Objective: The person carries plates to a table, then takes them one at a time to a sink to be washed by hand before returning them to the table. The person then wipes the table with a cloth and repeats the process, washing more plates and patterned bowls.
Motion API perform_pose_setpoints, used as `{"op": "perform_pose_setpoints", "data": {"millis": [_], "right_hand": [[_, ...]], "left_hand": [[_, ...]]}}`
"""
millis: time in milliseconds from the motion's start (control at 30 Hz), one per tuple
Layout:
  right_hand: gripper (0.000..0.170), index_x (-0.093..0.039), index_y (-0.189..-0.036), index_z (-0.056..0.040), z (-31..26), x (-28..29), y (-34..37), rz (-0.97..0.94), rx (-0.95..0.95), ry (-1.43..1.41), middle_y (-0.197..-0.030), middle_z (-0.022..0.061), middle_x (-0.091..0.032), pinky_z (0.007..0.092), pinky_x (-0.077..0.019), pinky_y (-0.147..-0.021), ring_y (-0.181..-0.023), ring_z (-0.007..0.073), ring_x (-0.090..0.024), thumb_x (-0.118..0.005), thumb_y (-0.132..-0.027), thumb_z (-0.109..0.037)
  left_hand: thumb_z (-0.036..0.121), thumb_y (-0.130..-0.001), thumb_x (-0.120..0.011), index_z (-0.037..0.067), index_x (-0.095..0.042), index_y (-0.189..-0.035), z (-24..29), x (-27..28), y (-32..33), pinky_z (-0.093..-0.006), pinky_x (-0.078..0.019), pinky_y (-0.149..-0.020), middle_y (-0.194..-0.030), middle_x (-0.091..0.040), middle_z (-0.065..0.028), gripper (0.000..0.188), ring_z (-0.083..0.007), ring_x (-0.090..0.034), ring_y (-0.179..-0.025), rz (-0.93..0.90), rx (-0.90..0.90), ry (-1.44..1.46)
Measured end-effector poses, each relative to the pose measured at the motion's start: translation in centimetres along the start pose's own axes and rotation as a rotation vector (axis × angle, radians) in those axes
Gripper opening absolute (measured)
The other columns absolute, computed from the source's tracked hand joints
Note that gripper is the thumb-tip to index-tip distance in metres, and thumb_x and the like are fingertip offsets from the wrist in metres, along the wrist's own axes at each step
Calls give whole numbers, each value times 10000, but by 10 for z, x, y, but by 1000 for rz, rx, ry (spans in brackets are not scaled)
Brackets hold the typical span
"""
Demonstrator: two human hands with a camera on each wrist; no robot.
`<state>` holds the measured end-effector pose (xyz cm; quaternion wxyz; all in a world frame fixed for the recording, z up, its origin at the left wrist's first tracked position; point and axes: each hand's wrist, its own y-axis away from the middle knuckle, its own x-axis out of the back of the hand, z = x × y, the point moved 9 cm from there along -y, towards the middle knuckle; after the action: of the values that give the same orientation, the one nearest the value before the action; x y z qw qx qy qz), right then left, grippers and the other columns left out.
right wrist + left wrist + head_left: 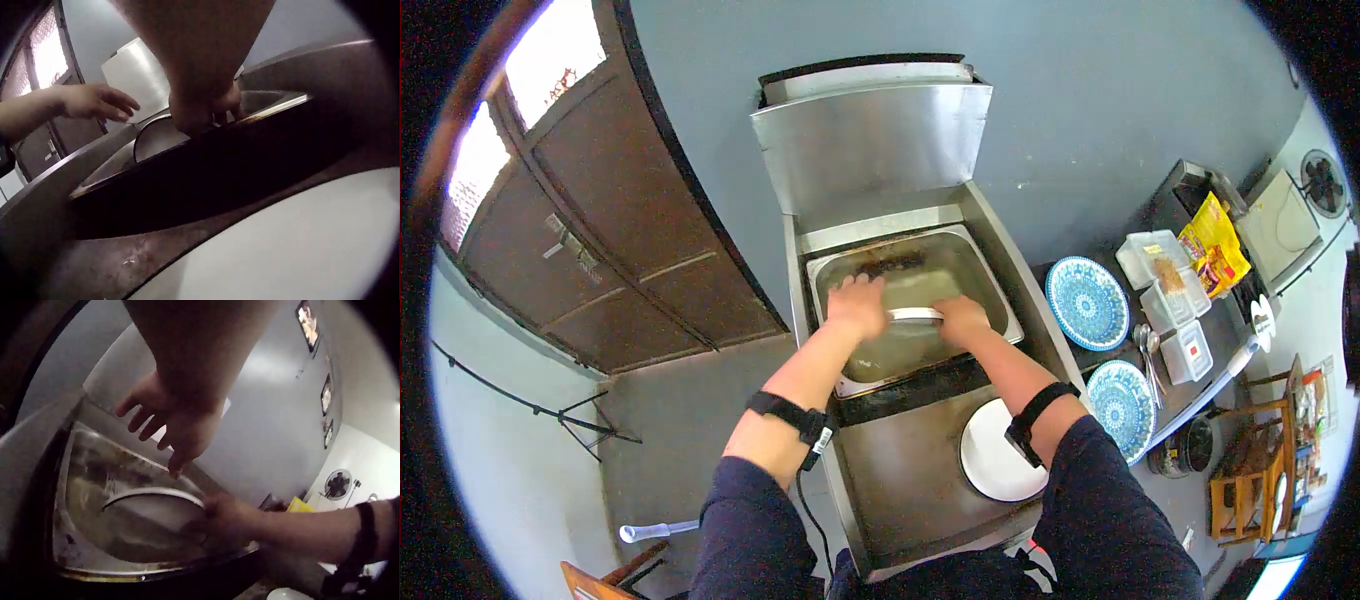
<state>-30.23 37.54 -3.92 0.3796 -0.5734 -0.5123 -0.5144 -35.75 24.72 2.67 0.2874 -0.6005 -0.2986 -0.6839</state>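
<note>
A white round plate or lid with a dark rim (156, 509) stands tilted, partly in the cloudy water of a metal basin (880, 365). The right hand (962, 322) grips its right edge, also seen in the left wrist view, where the hand (228, 519) has its fingers curled at the rim. The left hand (858, 303) is at the left of the plate with fingers spread; in the left wrist view this hand (178, 422) hangs above the plate, apart from it. In the right wrist view the right fingertips are partly hidden behind the basin's edge.
A white round lid (1000, 450) lies on the metal counter near the body. On the dark table at the right are blue patterned plates (1088, 303), plastic containers (1185, 352), spoons and a yellow bag (1215, 245). A steel panel (875, 145) rises behind the basin.
</note>
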Motion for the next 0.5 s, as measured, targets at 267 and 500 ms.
{"op": "perform_pose_setpoints", "data": {"millis": [267, 500], "right_hand": [[211, -593, -870, -124, -21, 32, 17, 79, 93, 227, -823, 112, -605, 405, -459, -696, -803, 285, -581, -540, -665, -135], [173, -551, -824, -115, -39, 118, 53, 329, 161, 244, -820, 105, -587, 425, -454, -645, -754, 316, -564, -517, -658, -81]], "left_hand": [[240, -711, -652, 69, -490, -1113, -46, 124, 128, -345, -416, -825, -1082, -532, -116, 466, -276, -523, -956, 522, -147, 699], [183, -700, -673, 78, -499, -1111, -112, 62, 278, -285, -411, -732, -1016, -560, -68, 458, -152, -529, -860, 570, 225, 953]]}}
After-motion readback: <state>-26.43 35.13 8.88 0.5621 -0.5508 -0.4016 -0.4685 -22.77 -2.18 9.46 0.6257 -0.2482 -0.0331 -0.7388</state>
